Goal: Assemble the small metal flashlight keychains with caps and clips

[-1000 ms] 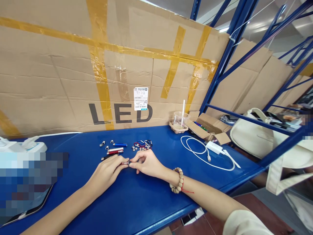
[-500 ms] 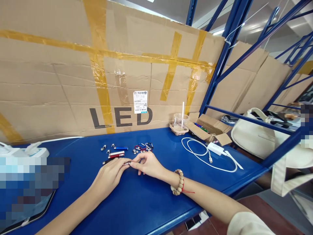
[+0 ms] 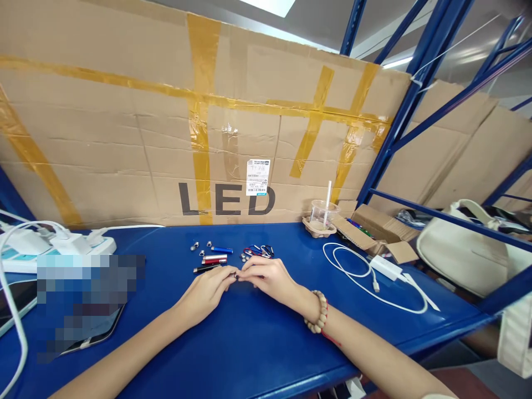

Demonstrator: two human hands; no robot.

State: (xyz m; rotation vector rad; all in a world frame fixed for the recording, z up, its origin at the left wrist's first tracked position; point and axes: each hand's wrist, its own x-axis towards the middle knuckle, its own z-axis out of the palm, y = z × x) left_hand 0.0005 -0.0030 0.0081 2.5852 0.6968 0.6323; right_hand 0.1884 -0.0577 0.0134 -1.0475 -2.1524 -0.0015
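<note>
My left hand (image 3: 210, 291) is closed, and its fingertips pinch a small dark metallic piece (image 3: 236, 275). Thumb and fingers of my right hand (image 3: 269, 277) meet at the other end of this piece. Fingers hide most of it, so its kind cannot be made out. Just beyond my left hand lie slim metal tubes like mini flashlights: a blue tube (image 3: 222, 250), a silver tube (image 3: 215, 256), a red tube (image 3: 214, 261) and a black tube (image 3: 205, 269). Small silver caps (image 3: 201, 252) lie left of them. Behind my right hand sits a pile of coloured carabiner clips (image 3: 260, 251).
A white power strip (image 3: 103, 247) and a partly pixelated tablet (image 3: 103, 327) are at left. To the right are a plastic cup with a straw (image 3: 324, 213), an open cardboard box (image 3: 382, 227) and a white charger (image 3: 386, 268) with its cable. A large carton (image 3: 124, 155) stands behind.
The view has turned left, so the scene sits further right. Both hands stay fingertip to fingertip; the piece between them now shows darker and less of it is visible.
</note>
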